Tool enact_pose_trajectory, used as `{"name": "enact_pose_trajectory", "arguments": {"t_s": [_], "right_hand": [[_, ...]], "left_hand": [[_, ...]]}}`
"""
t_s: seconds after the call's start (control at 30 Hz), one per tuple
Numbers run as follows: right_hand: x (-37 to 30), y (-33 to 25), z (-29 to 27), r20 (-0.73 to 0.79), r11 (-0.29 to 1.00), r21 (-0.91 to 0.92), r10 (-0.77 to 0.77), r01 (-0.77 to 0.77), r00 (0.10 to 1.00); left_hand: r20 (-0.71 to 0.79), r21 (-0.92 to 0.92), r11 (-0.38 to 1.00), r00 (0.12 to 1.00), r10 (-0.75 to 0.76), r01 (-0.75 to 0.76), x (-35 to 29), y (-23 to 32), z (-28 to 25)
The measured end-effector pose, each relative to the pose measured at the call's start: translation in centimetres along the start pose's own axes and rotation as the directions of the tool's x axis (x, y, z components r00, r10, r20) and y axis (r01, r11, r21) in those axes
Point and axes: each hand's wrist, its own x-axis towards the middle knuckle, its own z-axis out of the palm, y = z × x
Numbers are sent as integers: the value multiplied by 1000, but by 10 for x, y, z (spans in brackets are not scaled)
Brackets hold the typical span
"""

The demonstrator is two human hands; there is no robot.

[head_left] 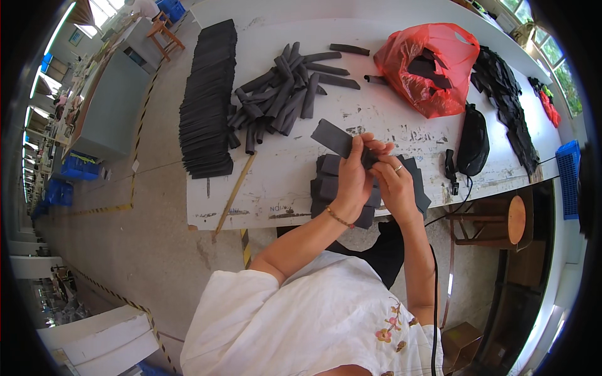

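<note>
A flat dark grey strip (331,138) is raised above the near edge of the table, its free end sticking out to the left. My left hand (352,182) is closed on it, thumb laid along its near side. Fingers of my right hand (396,185), one wearing a ring, pinch at the strip's other end, where the fingers partly hide it. Below both hands lies a pile of similar dark flat pieces (327,188), with more sheets (417,182) spread to the right.
A heap of dark rolled tubes (282,91) lies beyond my hands, with a long stack of dark strips (210,94) to its left. A red plastic bag (433,75), a black pouch (472,143) and dark pieces (501,88) occupy the right. A wooden stool (515,219) stands below.
</note>
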Motion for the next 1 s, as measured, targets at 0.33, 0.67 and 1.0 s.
{"name": "enact_pose_trajectory", "arguments": {"t_s": [0.33, 0.67, 1.0], "right_hand": [[1, 3, 3, 18, 1000, -9, -19, 19, 1000], [-6, -17, 24, -156, 632, 653, 652, -418, 742], [11, -18, 11, -117, 616, 612, 692, -497, 713]], "left_hand": [[-9, 6, 999, 999, -42, 42, 1, 6, -1], [150, 203, 972, 985, 85, -115, 20, 34, 3], [169, 228, 970, 985, 41, -80, 15, 49, -3]]}}
